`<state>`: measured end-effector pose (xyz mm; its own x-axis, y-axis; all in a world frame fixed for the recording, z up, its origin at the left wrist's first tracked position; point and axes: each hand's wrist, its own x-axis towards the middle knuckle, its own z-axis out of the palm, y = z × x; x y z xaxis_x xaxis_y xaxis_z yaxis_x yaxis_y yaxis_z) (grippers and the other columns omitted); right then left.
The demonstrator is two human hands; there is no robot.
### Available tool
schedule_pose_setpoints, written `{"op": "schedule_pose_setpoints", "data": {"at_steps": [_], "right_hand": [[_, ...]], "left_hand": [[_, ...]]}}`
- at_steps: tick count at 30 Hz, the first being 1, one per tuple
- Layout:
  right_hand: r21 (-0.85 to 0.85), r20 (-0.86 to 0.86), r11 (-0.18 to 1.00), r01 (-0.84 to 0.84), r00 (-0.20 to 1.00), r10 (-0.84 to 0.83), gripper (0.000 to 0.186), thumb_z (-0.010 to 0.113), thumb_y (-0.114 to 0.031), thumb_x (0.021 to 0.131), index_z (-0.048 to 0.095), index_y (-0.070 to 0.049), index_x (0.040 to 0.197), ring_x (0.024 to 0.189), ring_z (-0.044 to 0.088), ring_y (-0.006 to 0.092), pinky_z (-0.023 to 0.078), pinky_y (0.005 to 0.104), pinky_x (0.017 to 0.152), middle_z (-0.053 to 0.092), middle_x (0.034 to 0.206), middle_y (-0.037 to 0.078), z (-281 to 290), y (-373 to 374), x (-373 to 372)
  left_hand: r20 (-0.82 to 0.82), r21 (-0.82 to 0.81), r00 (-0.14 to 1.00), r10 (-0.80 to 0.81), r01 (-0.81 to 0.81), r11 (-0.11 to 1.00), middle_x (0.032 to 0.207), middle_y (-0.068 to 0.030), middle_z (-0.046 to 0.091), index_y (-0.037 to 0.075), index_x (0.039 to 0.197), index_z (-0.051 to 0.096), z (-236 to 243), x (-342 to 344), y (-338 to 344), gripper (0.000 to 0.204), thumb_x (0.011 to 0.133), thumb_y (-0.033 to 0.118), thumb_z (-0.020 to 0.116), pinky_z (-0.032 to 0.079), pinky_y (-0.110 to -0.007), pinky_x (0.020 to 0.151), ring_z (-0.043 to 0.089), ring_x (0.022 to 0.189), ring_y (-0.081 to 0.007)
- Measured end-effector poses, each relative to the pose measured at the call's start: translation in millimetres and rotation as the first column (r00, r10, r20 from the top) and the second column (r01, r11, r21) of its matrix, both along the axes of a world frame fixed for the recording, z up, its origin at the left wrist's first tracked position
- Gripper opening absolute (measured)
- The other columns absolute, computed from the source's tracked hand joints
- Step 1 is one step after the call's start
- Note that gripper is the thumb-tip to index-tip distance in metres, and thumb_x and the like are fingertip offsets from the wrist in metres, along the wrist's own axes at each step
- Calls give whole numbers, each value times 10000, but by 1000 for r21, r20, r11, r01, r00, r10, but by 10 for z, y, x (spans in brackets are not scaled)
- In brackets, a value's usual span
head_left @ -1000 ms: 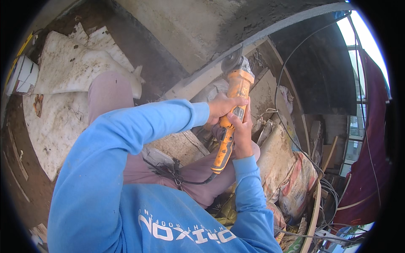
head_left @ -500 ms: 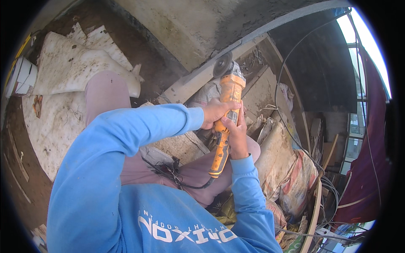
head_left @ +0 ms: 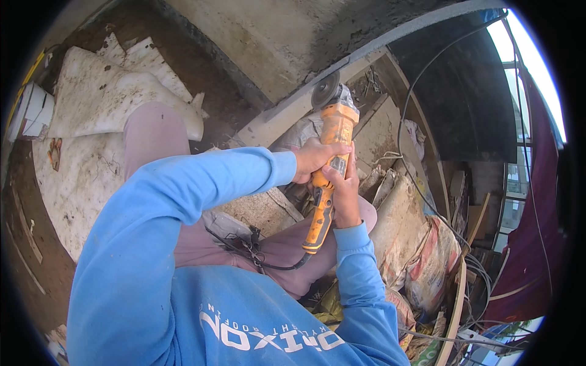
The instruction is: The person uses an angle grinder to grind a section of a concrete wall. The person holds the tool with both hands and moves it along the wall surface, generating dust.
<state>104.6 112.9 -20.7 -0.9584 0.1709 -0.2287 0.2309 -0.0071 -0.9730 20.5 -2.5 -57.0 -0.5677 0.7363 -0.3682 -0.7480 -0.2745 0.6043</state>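
Note:
A yellow and black angle grinder point(head_left: 334, 131) is held between my two hands, its disc point(head_left: 326, 91) at the far end. My left hand point(head_left: 312, 160) wraps round the grinder's body from the left. From the right, my right hand point(head_left: 345, 194) grips the same body lower down, thumb on top. The disc lies against or just before the edge of a pale ledge point(head_left: 278, 124) below the concrete wall point(head_left: 268, 43); whether they touch I cannot tell. A black cord point(head_left: 284, 267) runs from the handle across my lap.
Dirty white sheets point(head_left: 97, 91) lie on the floor at the left. Filled sacks point(head_left: 427, 256), boards and debris crowd the right side. Loose cables point(head_left: 400, 140) hang there in front of a dark panel point(head_left: 455, 91). A wooden strip point(head_left: 453, 317) stands at lower right.
The grinder and both hands have shifted slightly to the right. The disc has moved a little along the ledge's edge. My grip is unchanged.

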Motion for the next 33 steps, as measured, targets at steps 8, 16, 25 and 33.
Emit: {"op": "schedule_pose_setpoints", "data": {"at_steps": [8, 16, 25, 33], "right_hand": [[-10, -23, 1000, 16, 1000, -16, 995, 716, -86, 891, 136, -57, 1699, 998, 682, 173, 612, 321, 786, 618, 1285, 132, 7, 23, -26], [-48, -26, 999, 14, 1000, -15, 1004, 714, -89, 879, 137, -50, 1700, 1191, 640, 209, 570, 338, 959, 567, 1413, 150, 39, 23, -53], [-53, -20, 998, 27, 999, -28, 1013, 715, -87, 875, 128, -44, 1699, 1240, 628, 231, 558, 353, 1003, 554, 1445, 164, 48, 28, -61], [-42, 33, 999, 7, 999, -6, 873, 644, -90, 932, 181, -73, 1672, 860, 721, 212, 636, 341, 689, 648, 1184, 158, -30, 12, 19]], "left_hand": [[-6, 27, 1000, -7, 7, 1000, 1067, -102, 693, 56, 1326, 597, 49, -20, 3, 599, 910, 450, 771, 623, -387, 764, 722, 917, -202], [-31, 58, 999, 19, -17, 998, 1108, -118, 690, 50, 1331, 591, 35, -52, 34, 604, 910, 445, 770, 633, -396, 766, 729, 935, -209], [-12, 46, 999, 32, -32, 998, 1124, -153, 697, 0, 1314, 603, 78, -58, 31, 607, 907, 410, 787, 636, -411, 798, 733, 958, -233], [10, -32, 999, 36, -35, 999, 1075, -136, 697, 18, 1304, 612, -63, 35, 38, 622, 895, 457, 776, 607, -418, 691, 723, 887, -227]]}}
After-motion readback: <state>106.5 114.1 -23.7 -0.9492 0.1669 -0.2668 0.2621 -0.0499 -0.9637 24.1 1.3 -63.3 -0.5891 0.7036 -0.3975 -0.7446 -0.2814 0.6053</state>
